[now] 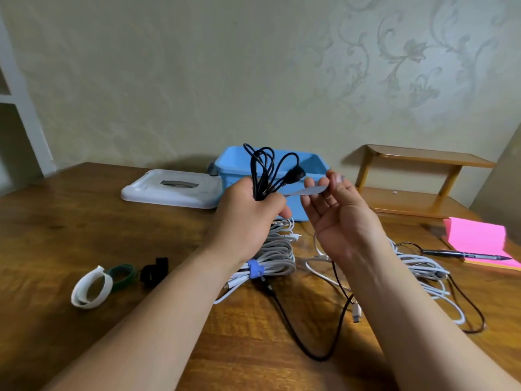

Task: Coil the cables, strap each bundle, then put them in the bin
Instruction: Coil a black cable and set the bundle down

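My left hand (249,218) grips a coiled black cable (267,170) held up in front of the blue bin (315,162). A grey strap (307,191) runs from that bundle to my right hand (335,213), which pinches its free end between thumb and fingertips, palm turned toward me. Under my hands lies a white cable bundle (277,253) tied with a blue strap (255,268). Loose white and black cables (428,270) sprawl on the table at right. Spare straps lie at left: white (91,287), green (122,276), black (154,270).
The bin's white lid (172,189) lies on the wooden table left of the bin. A small wooden shelf (417,182) stands at the back right. A pink notepad (479,239) and a pen (465,254) are at the right edge.
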